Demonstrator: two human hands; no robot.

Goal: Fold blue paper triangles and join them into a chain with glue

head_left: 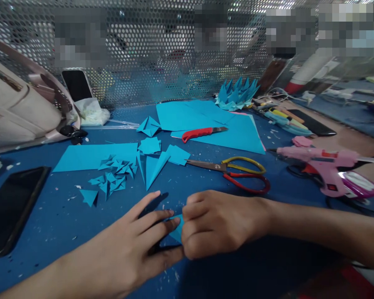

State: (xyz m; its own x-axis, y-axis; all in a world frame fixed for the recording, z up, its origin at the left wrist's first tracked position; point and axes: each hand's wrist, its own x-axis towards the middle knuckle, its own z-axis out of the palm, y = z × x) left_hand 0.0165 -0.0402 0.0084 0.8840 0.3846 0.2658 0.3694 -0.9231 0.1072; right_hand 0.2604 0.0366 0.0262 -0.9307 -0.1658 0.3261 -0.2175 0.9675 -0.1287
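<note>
A small folded piece of blue paper (176, 231) lies on the table between my hands, its right part hidden under my right hand. My left hand (134, 238) is open, fingers spread, two fingertips resting on the paper's left edge. Curled into a fist, my right hand (216, 224) closes over the other side of that piece; its fingertips are hidden. Just beyond my hands stand a pointed blue paper fold (150, 170) and a cluster of small folded blue triangles (112, 180). Scissors (229, 167) with yellow and red handles lie open past my right hand.
A red-handled cutter (202, 133) rests on blue sheets (193, 114). A spiky paper piece (238, 94) sits behind them. The pink glue gun (324, 162) is at right, a phone (14, 209) at left. A bag (21, 99) stands by the perforated metal panel (149, 54).
</note>
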